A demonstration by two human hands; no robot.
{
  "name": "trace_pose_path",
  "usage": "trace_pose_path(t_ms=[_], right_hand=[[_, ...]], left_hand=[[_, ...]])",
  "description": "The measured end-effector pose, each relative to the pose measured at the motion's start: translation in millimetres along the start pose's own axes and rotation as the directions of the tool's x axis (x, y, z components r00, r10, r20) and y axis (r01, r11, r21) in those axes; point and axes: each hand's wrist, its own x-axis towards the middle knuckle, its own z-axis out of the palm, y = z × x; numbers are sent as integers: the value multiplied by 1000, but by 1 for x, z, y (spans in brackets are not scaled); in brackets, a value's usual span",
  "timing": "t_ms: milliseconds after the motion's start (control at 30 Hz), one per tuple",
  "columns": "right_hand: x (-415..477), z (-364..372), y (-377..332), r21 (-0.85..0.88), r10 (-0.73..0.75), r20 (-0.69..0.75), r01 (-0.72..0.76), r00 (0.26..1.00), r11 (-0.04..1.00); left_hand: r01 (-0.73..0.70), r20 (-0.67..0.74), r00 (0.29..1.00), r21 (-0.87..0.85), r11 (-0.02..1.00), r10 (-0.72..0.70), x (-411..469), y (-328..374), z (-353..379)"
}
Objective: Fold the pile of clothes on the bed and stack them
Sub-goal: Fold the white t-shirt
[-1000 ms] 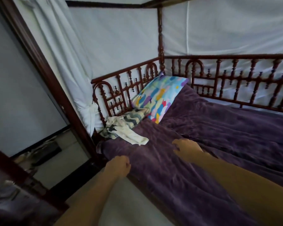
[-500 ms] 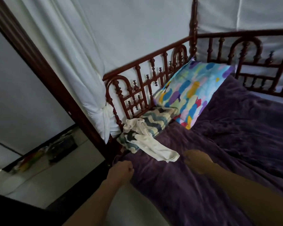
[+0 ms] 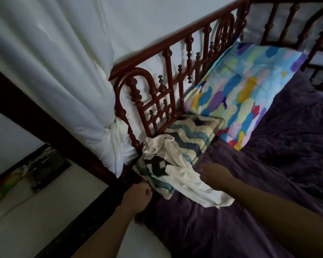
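A crumpled cream garment (image 3: pixel 177 170) with a black-and-white print lies on a wavy blue-and-cream folded cloth (image 3: pixel 192 135) in the bed's near left corner. My right hand (image 3: pixel 213 175) hovers at the garment's right edge with its fingers spread; I cannot tell whether it touches the cloth. My left hand (image 3: pixel 137 197) is curled into a fist holding nothing, just left of the cloth at the bed's edge.
A purple blanket (image 3: pixel 259 183) covers the bed. A multicoloured pillow (image 3: pixel 244 90) leans against the dark red wooden railing (image 3: pixel 168 86). White curtain (image 3: pixel 63 81) hangs at the left by a dark bedpost. Pale floor with clutter lies lower left.
The view has closed in on the bed's corner. My right hand has moved left up to the cream garment. My left hand stays clenched near the bed edge.
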Motion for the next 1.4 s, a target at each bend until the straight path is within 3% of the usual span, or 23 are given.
trace_pose_path(t_ms=[167,267,333,400,467,600,667,800,900,1000,1067,1133,1200,1300,1367,1400], right_hand=[[126,0,-55,77,90,4,-90,996,993],[191,12,-84,237,226,-20,-215,974,947],[220,26,-91,325,297,44,-295,954,899],[230,41,-90,375,339,88,-347,937,860],[221,52,-80,467,383,39,-356,923,809],[156,50,-51,583,450,-74,-327,890,744],[111,53,-24,571,500,-95,-364,861,736],[33,75,37,487,646,-51,-546,762,682],[-10,103,79,289,679,187,-701,709,652],[-38,123,100,52,583,487,-688,650,724],[-44,126,101,65,571,468,-671,674,739],[-36,125,96,251,603,272,-660,750,708],[-19,120,83,400,542,140,-548,829,735],[0,131,52,364,344,192,-392,919,845],[2,143,41,302,359,195,-404,913,864],[0,144,43,346,428,161,-457,889,819]], left_hand=[[-44,50,998,-28,999,46,105,-37,-16],[-76,75,994,-14,997,77,147,-55,-16],[-102,84,991,3,995,102,171,-61,-15],[-132,89,987,-1,991,132,194,-62,-15],[-194,76,979,21,981,191,220,-55,-12],[-316,-60,935,301,900,349,263,-27,-8],[-359,-17,920,367,858,392,279,-5,4],[-387,230,914,244,889,334,277,34,43],[-330,353,894,100,939,277,250,43,68],[-343,435,860,106,933,267,216,41,88],[-388,439,862,249,887,254,200,38,102],[-388,365,889,282,878,276,190,43,111],[-367,282,908,181,913,309,183,52,118],[-286,310,905,-66,956,292,176,64,132],[-120,429,875,-257,959,225,166,72,140],[-43,480,854,-320,946,201,159,75,144]])
